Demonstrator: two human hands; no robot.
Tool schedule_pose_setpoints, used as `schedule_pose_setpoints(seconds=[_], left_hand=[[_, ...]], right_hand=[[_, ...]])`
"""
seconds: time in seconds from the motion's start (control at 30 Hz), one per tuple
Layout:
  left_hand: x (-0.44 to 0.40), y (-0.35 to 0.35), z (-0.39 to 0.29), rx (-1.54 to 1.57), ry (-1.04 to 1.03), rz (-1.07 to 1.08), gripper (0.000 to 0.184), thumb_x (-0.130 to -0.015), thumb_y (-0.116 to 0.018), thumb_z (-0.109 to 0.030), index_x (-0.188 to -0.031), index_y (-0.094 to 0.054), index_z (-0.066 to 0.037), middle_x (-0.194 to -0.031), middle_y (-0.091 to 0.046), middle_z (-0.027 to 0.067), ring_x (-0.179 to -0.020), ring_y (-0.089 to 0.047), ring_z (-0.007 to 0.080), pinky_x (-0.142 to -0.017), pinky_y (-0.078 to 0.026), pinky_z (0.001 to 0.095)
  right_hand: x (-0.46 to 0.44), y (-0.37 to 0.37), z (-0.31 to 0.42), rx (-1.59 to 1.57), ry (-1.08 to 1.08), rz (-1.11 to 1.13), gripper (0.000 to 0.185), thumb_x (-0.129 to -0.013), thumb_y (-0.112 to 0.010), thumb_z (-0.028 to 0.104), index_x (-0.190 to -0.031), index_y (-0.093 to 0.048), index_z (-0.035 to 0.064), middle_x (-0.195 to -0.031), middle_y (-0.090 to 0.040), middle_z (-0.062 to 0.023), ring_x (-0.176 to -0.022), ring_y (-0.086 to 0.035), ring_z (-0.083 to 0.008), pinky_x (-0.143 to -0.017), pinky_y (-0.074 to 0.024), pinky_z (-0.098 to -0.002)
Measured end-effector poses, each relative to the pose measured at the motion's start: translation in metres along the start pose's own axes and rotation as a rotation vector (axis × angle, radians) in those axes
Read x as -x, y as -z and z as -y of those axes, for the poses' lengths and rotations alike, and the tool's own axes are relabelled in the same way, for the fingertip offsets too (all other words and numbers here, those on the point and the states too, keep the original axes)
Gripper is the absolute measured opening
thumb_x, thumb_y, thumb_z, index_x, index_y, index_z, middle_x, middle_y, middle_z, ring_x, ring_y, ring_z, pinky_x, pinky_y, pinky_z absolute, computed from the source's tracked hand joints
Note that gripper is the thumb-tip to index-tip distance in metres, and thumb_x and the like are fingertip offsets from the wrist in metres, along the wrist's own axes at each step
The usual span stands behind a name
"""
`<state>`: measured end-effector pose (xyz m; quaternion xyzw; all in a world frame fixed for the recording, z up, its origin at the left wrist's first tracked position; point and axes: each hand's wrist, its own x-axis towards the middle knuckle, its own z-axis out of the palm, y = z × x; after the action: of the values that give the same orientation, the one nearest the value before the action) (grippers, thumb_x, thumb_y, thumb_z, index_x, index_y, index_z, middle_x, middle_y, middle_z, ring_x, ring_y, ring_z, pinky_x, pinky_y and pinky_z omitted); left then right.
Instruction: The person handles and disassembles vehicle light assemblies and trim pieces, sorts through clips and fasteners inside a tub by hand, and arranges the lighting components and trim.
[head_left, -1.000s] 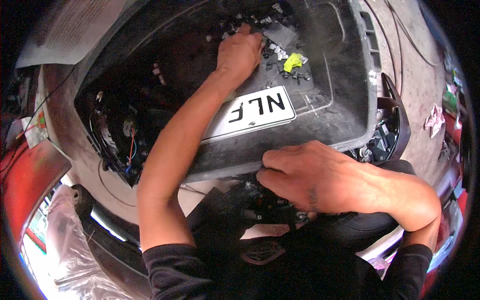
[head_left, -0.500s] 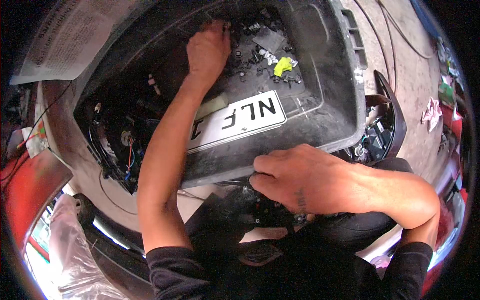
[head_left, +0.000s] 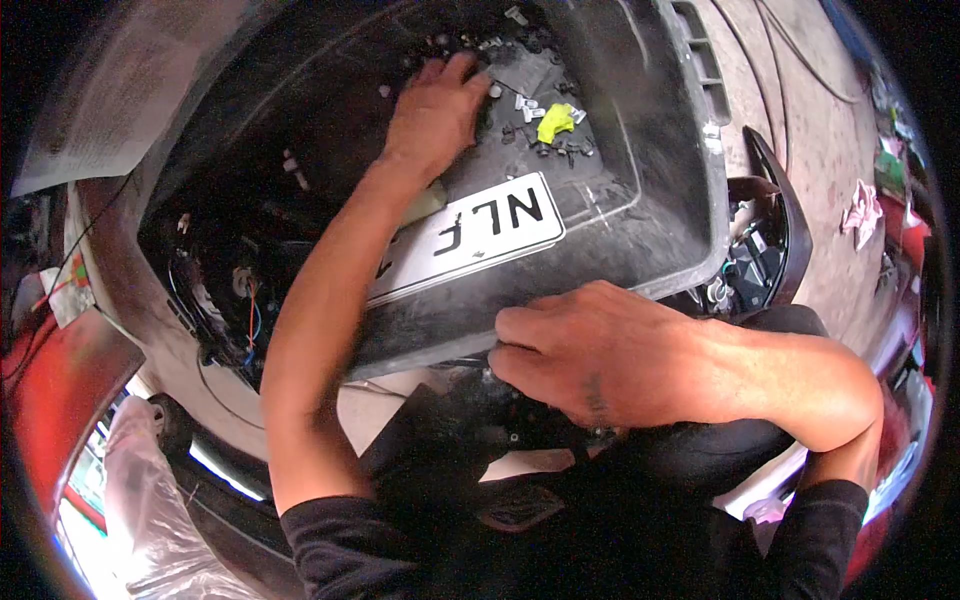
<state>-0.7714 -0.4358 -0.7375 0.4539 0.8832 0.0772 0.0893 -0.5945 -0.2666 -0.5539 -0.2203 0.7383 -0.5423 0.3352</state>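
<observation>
My left hand reaches down into a large black plastic bin. Its fingers are apart and bent over small dark clips and fasteners scattered on the bin floor; nothing shows in its grasp. Close by lie a bright yellow piece, some white clips and a clear plastic bag. A white licence plate rests in the bin, partly behind my left forearm. My right hand is closed at the near rim, fingers curled under; anything inside it is hidden.
Dark vehicle parts with wires stand right of the bin, and more wiring shows at the left. A red panel and plastic-wrapped item are at lower left. Hoses and a pink cloth lie on the floor.
My left hand has shifted slightly right and down over the small parts, its fingers more spread. My right hand stays closed at nearly the same place by the rim.
</observation>
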Motion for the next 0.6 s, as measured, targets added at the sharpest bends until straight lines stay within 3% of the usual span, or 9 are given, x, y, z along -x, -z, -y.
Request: schedule_pose_setpoints(seconds=[0.1, 0.2, 0.3, 0.47, 0.57, 0.6], left_hand=[[0.013, 0.003, 0.0, 0.066, 0.018, -0.146, 0.048, -0.087, -0.07, -0.006, -0.135, -0.065, -0.016, -0.136, -0.059, 0.0176, -0.117, -0.063, 0.0409, -0.097, -0.056, 0.05], [0.023, 0.003, -0.007, 0.138, -0.107, -0.163, 0.042, -0.091, -0.069, -0.01, -0.132, -0.068, -0.017, -0.128, -0.061, 0.0173, -0.109, -0.066, 0.0402, -0.09, -0.058, 0.051], [0.032, 0.002, -0.021, 0.181, -0.165, 0.127, 0.036, -0.093, -0.066, -0.012, -0.128, -0.07, -0.018, -0.122, -0.062, 0.0165, -0.105, -0.068, 0.0394, -0.086, -0.059, 0.049], [0.029, -0.009, -0.015, 0.122, -0.06, 0.049, 0.031, -0.091, -0.063, -0.009, -0.121, -0.071, -0.016, -0.114, -0.065, 0.0147, -0.098, -0.071, 0.0374, -0.08, -0.059, 0.0475], [0.027, 0.001, -0.013, 0.171, 0.009, -0.029, 0.024, -0.089, -0.061, -0.009, -0.11, -0.071, -0.011, -0.108, -0.064, 0.0158, -0.095, -0.07, 0.0385, -0.079, -0.059, 0.0493], [0.027, 0.005, -0.014, 0.183, -0.013, -0.038, 0.022, -0.089, -0.061, -0.009, -0.109, -0.071, -0.01, -0.106, -0.065, 0.0159, -0.094, -0.07, 0.0392, -0.079, -0.059, 0.0497]], right_hand=[[-0.001, 0.001, 0.001, 0.019, 0.021, 0.008, 0.028, -0.101, -0.055, 0.022, -0.087, -0.061, -0.001, -0.084, -0.064, -0.0258, -0.084, -0.068, -0.0478, -0.076, -0.0542, -0.0569], [-0.003, 0.001, 0.001, 0.052, 0.054, 0.021, 0.029, -0.101, -0.055, 0.023, -0.087, -0.061, -0.0013, -0.084, -0.064, -0.0256, -0.085, -0.068, -0.0477, -0.077, -0.0545, -0.0564], [-0.004, 0.002, 0.001, 0.08, 0.069, 0.032, 0.029, -0.101, -0.054, 0.023, -0.087, -0.061, -0.0011, -0.085, -0.064, -0.0245, -0.084, -0.069, -0.0469, -0.077, -0.0549, -0.0555], [-0.002, 0.002, 0.001, 0.079, 0.071, 0.034, 0.028, -0.101, -0.054, 0.023, -0.088, -0.062, -0.0007, -0.087, -0.063, -0.0238, -0.084, -0.069, -0.0461, -0.076, -0.0551, -0.0544], [-0.002, -0.003, -0.001, 0.176, 0.136, 0.009, 0.016, -0.086, -0.063, 0.013, -0.085, -0.052, 0.0016, -0.087, -0.053, -0.0138, -0.083, -0.065, -0.035, -0.068, -0.0545, -0.0471], [-0.001, -0.005, -0.002, 0.178, 0.115, 0.018, 0.016, -0.086, -0.063, 0.014, -0.085, -0.053, 0.0016, -0.087, -0.053, -0.0138, -0.083, -0.065, -0.0351, -0.068, -0.0545, -0.0473]])
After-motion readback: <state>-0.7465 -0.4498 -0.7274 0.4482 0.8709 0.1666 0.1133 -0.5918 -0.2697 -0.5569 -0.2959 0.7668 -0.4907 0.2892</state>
